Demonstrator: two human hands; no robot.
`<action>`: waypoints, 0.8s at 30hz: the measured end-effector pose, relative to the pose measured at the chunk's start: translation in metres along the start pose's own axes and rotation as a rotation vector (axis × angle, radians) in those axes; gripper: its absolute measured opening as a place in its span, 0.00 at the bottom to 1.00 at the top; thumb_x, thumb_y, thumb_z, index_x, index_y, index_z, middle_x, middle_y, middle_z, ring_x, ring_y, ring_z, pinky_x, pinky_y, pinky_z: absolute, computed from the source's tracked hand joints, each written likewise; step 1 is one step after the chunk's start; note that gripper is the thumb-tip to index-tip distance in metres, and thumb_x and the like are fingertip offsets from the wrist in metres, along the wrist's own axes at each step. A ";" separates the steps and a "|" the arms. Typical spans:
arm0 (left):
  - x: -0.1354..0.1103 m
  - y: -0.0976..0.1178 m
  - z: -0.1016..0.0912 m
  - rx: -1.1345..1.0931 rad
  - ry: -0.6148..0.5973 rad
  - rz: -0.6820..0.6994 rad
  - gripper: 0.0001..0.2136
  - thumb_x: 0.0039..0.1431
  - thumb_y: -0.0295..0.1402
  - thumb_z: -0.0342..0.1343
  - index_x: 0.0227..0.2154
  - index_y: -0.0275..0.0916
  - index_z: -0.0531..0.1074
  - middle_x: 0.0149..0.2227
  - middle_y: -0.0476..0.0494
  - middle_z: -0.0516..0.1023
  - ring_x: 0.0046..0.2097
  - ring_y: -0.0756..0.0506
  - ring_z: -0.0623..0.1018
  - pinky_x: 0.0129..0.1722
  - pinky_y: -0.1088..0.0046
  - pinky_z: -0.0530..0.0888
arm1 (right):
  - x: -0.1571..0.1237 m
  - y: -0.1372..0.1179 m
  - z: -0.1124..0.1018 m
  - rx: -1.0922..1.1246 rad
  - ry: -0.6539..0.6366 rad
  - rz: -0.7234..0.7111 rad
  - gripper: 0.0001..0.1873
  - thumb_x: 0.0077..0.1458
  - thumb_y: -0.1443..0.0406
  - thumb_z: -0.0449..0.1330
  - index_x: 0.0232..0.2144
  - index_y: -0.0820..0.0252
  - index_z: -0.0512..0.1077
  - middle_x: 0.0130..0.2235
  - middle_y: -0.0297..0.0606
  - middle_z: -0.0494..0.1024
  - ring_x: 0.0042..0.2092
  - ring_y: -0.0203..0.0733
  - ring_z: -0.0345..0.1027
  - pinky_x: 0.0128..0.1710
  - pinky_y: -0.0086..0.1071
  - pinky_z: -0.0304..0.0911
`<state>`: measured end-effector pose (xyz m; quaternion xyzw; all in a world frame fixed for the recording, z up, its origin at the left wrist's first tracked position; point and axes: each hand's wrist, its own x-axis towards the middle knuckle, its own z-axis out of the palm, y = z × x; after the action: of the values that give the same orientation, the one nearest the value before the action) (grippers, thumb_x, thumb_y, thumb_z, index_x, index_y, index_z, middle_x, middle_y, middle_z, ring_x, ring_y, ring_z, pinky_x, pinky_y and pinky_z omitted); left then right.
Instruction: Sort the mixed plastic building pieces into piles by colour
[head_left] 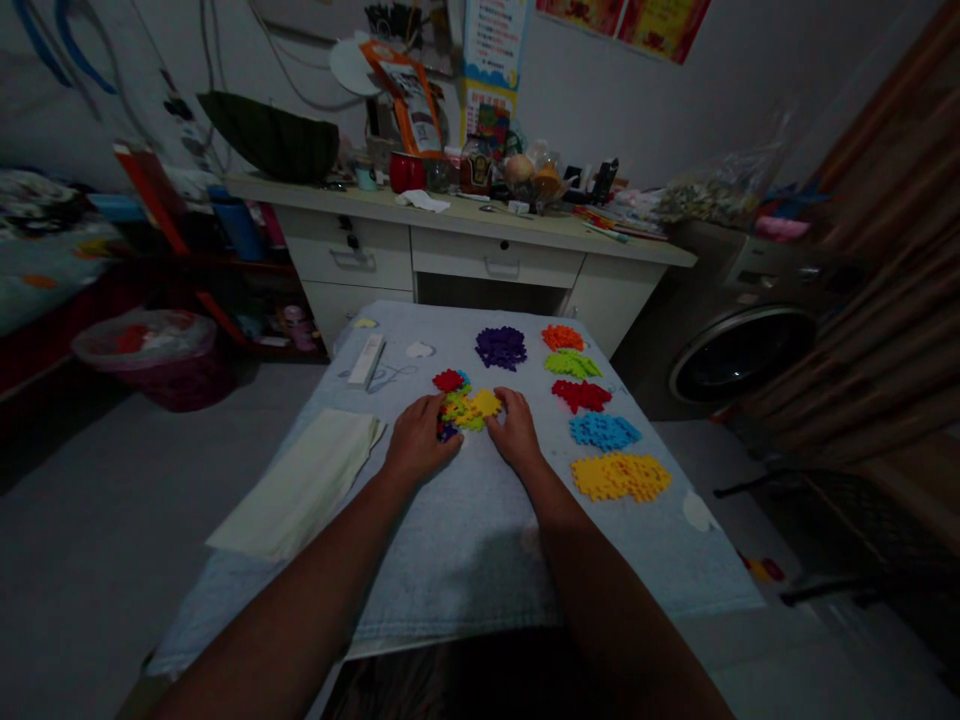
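A small heap of mixed, toothed interlocking plastic pieces (466, 412), mostly yellow and lime with some red, blue and purple, lies between my two hands on the cloth-covered table. My left hand (420, 440) curls around the heap's left side, its thumb pointing inward along the near edge. At the right side, my right hand (516, 428) has thumb and fingers on a yellow piece (487, 402). Sorted piles sit farther off: purple (501, 347), orange (562, 338), lime (573, 363), red (581, 395), blue (604, 431) and yellow (621, 476).
On the table's left are a folded pale cloth (300, 485) and a white power strip (367, 361) with its cord. Behind stands a cluttered desk (495, 236) with drawers. A washing machine (742, 320) is at right, a lined bin (161, 360) at left.
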<state>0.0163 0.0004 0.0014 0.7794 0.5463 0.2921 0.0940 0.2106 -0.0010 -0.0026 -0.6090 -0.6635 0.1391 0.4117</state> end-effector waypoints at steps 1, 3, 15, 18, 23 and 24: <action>0.000 0.000 0.000 -0.002 0.000 0.000 0.32 0.50 0.40 0.60 0.59 0.41 0.63 0.56 0.35 0.71 0.56 0.34 0.72 0.58 0.56 0.68 | 0.000 0.000 -0.001 0.012 0.018 -0.002 0.26 0.50 0.70 0.58 0.53 0.60 0.68 0.52 0.46 0.72 0.55 0.47 0.64 0.59 0.42 0.59; 0.000 0.001 0.000 -0.004 -0.009 -0.003 0.31 0.50 0.40 0.60 0.59 0.40 0.63 0.56 0.35 0.71 0.56 0.34 0.72 0.57 0.55 0.68 | 0.002 0.000 -0.007 0.029 0.055 0.003 0.26 0.50 0.70 0.58 0.53 0.61 0.67 0.52 0.46 0.72 0.55 0.47 0.65 0.60 0.41 0.60; 0.001 0.002 -0.003 0.013 -0.034 -0.004 0.30 0.51 0.41 0.58 0.57 0.40 0.64 0.55 0.34 0.72 0.56 0.33 0.72 0.57 0.55 0.68 | 0.011 0.034 -0.149 -0.063 -0.140 0.048 0.26 0.44 0.73 0.56 0.49 0.58 0.71 0.50 0.40 0.77 0.51 0.44 0.71 0.57 0.43 0.63; 0.002 0.002 -0.003 0.014 -0.034 0.012 0.29 0.51 0.41 0.58 0.57 0.38 0.64 0.54 0.33 0.72 0.55 0.33 0.73 0.57 0.54 0.68 | -0.016 0.049 -0.192 -0.100 -0.173 0.083 0.26 0.43 0.73 0.57 0.48 0.57 0.72 0.50 0.40 0.77 0.52 0.45 0.71 0.56 0.43 0.63; 0.002 -0.003 0.001 0.015 -0.013 0.015 0.30 0.51 0.41 0.58 0.58 0.40 0.64 0.55 0.34 0.72 0.55 0.34 0.72 0.57 0.55 0.68 | -0.060 0.067 -0.234 -0.129 -0.218 0.162 0.27 0.43 0.71 0.57 0.49 0.55 0.73 0.52 0.41 0.77 0.54 0.47 0.71 0.56 0.45 0.64; 0.002 -0.004 0.002 0.020 -0.012 0.015 0.30 0.51 0.41 0.58 0.58 0.40 0.64 0.55 0.34 0.72 0.55 0.34 0.72 0.57 0.55 0.68 | -0.066 0.069 -0.237 -0.134 -0.228 0.168 0.28 0.43 0.71 0.56 0.49 0.54 0.73 0.53 0.41 0.77 0.54 0.47 0.71 0.56 0.45 0.65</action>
<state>0.0151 0.0041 -0.0016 0.7860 0.5429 0.2824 0.0873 0.4223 -0.1216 0.0728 -0.6687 -0.6605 0.1966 0.2792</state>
